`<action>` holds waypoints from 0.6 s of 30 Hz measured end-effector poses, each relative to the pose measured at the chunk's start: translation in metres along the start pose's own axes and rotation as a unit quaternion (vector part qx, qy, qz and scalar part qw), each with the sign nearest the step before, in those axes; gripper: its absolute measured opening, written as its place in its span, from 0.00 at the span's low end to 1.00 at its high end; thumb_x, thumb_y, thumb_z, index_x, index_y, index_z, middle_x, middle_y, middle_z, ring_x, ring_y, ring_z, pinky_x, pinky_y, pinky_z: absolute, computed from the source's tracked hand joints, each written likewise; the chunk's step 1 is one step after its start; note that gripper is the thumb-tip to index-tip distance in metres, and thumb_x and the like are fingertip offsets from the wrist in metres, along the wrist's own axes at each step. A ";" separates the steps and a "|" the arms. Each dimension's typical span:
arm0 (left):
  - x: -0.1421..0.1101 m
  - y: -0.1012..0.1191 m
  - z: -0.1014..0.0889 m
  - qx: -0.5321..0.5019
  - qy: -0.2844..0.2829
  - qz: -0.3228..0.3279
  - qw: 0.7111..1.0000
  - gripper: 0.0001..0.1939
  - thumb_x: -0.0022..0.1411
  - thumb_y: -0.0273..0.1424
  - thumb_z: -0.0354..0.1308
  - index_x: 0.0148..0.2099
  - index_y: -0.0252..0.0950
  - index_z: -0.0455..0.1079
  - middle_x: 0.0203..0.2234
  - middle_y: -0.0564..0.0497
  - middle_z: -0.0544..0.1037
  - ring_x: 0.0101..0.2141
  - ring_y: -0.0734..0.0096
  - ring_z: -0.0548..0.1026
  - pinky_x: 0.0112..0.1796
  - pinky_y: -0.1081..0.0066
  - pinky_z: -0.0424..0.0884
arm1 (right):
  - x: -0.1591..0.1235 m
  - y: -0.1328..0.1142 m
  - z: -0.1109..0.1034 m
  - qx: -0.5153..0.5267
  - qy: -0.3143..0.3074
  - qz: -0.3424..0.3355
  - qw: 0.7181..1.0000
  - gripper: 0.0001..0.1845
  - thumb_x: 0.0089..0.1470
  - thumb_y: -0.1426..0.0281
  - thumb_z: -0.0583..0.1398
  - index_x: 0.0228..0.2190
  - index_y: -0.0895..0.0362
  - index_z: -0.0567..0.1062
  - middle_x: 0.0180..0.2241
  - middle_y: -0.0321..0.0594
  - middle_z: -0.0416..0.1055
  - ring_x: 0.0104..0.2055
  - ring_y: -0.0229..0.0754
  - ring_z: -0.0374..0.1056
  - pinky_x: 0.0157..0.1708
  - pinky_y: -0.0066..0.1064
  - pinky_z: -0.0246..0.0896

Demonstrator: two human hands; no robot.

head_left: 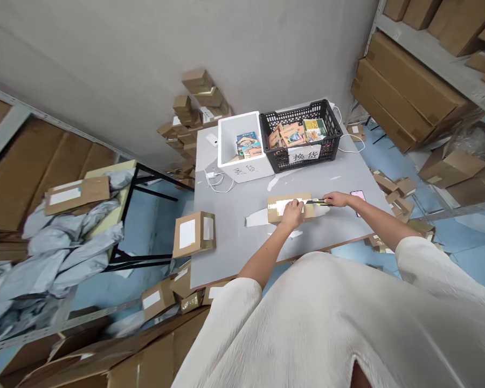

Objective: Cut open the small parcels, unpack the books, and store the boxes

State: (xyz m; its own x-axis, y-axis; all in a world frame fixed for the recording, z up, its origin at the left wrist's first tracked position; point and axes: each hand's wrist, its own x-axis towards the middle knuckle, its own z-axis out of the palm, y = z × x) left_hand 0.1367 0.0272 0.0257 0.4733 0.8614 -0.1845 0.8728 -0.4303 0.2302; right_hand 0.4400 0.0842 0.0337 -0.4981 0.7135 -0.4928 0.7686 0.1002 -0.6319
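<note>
A small brown cardboard box (pixel 271 213) with a white label lies on the grey table (pixel 234 237), near its front edge. My left hand (pixel 293 213) presses down on the top of this box, fingers bent and closed against the label. From the right, my right hand (pixel 336 199) grips a box cutter (pixel 318 202), black with some yellow. The cutter's front end reaches over the right part of the box; whether its blade touches the cardboard I cannot tell. Just beyond the right hand lies a phone (pixel 358 195) with a pink screen.
Behind the box stand a white foam bin (pixel 242 171) and a black plastic crate (pixel 333 145), both holding books. A taped carton (pixel 194 234) sits at the table's left edge. White cable (pixel 222 186) lies nearby. Parcels and shelves crowd both sides.
</note>
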 end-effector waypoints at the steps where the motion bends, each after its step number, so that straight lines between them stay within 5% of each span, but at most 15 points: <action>1: 0.000 0.000 -0.001 -0.002 -0.002 -0.004 1.000 0.37 0.54 0.31 0.78 0.63 0.42 0.67 0.57 0.41 0.71 0.59 0.45 0.75 0.61 0.52 0.69 | -0.005 0.002 0.002 0.014 -0.010 0.009 1.000 0.18 0.65 0.52 0.59 0.41 0.51 0.82 0.33 0.39 0.78 0.31 0.43 0.68 0.33 0.32 0.61; 18: -0.001 0.004 -0.005 -0.009 0.011 0.005 1.000 0.36 0.54 0.29 0.79 0.62 0.41 0.68 0.57 0.41 0.71 0.55 0.48 0.76 0.62 0.52 0.67 | -0.024 -0.010 0.019 0.084 -0.003 0.012 0.996 0.19 0.65 0.51 0.58 0.36 0.54 0.77 0.31 0.39 0.77 0.30 0.40 0.66 0.30 0.29 0.60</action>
State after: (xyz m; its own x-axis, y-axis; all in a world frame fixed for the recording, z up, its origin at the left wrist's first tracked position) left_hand 0.1391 0.0258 0.0314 0.4784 0.8631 -0.1617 0.8662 -0.4335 0.2485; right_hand 0.4366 0.0531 0.0403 -0.4827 0.7107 -0.5117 0.7028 -0.0344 -0.7106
